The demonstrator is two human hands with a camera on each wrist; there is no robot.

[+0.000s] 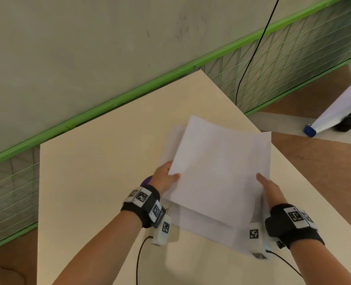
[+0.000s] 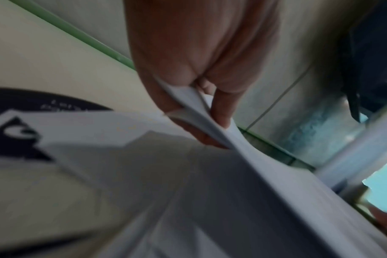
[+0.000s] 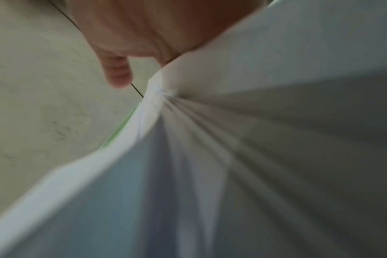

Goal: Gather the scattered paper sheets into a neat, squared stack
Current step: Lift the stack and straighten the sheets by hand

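Observation:
A bundle of white paper sheets [image 1: 217,173] hangs tilted above the cream table [image 1: 100,161], its edges fanned and uneven. My left hand [image 1: 166,177] pinches its left edge, thumb on top; in the left wrist view the left hand [image 2: 194,108] has its fingers under several sheets [image 2: 210,122]. My right hand [image 1: 267,186] grips the right edge with the thumb lying on the top sheet. In the right wrist view the right hand [image 3: 141,43] sits above bunched, blurred sheets [image 3: 232,139]. Another sheet [image 1: 201,227] lies lower, under the bundle near the front.
A green-framed mesh fence [image 1: 252,64] runs along the table's far edge, with a black cable [image 1: 250,58] hanging in front of it. A purple object [image 1: 146,181] peeks out behind my left wrist. A white roll with a blue cap [image 1: 322,124] lies on the floor at right.

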